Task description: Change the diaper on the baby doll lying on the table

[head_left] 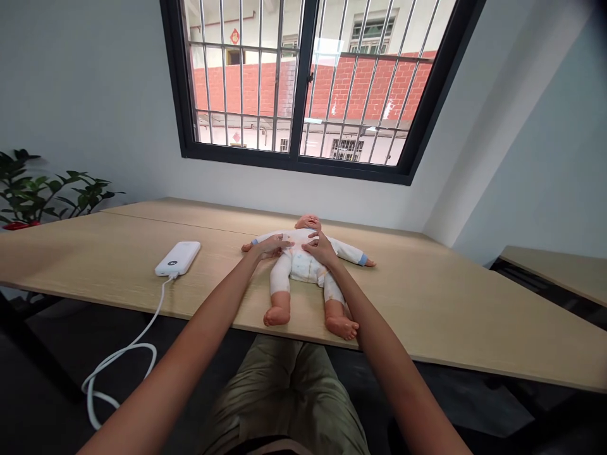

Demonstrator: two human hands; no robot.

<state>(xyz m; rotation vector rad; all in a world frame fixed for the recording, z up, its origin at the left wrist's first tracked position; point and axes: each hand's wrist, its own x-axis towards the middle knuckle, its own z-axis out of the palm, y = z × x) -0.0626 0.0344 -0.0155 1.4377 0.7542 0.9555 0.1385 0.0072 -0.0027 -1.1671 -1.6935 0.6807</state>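
Note:
A baby doll (290,303) lies on its back on the table, its head at the far side and its bare feet towards me. It wears a white top with blue cuffs and a white patterned diaper (306,268). My left hand (275,245) rests at the left of the doll's waist, fingers stretched out over the belly by the diaper's upper edge. On the other side, my right hand (322,249) touches the waist with thumb and fingers apart. Whether either hand pinches any fabric is too small to make out.
A white power bank (178,259) lies on the wooden table (427,303) to the left, its white cable (154,319) hanging over the front edge. A leafy plant (47,189) stands at far left. Behind the table is a barred window (294,161); another table (554,268) stands at right.

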